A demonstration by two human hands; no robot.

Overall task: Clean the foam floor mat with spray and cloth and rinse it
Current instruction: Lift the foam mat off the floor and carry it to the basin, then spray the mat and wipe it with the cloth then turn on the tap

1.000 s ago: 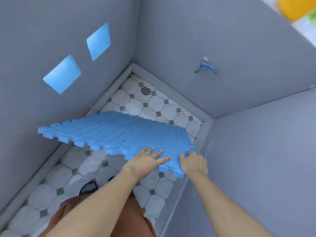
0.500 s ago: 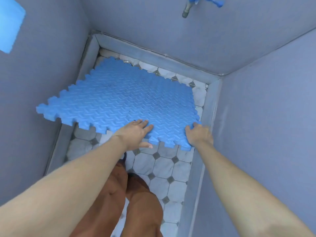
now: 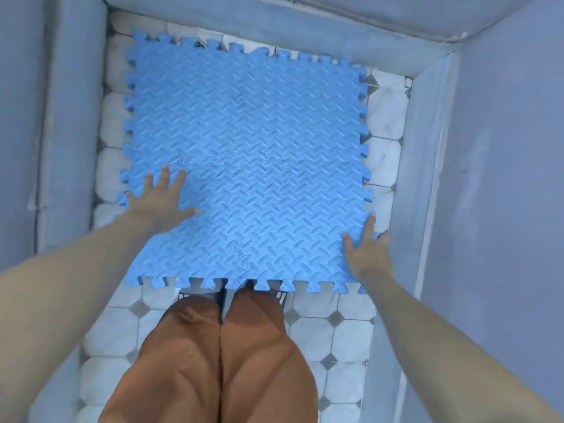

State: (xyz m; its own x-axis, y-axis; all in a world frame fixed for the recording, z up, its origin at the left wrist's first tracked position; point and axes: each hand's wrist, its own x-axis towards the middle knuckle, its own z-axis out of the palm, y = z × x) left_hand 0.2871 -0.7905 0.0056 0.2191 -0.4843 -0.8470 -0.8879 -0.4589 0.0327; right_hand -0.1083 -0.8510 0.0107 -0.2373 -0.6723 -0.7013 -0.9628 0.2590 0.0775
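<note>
mat (image 3: 244,160) lay flat on floor (image 3: 335,331) | left hand (image 3: 158,206) fingers spread flat on its left side | right hand (image 3: 364,254) fingers released, pressing near-right corner

No readable text, labels, numbers — no signs, brands

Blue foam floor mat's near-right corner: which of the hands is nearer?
Right. The right hand rests at that corner of the blue foam floor mat; the left hand lies flat by the left edge.
</note>
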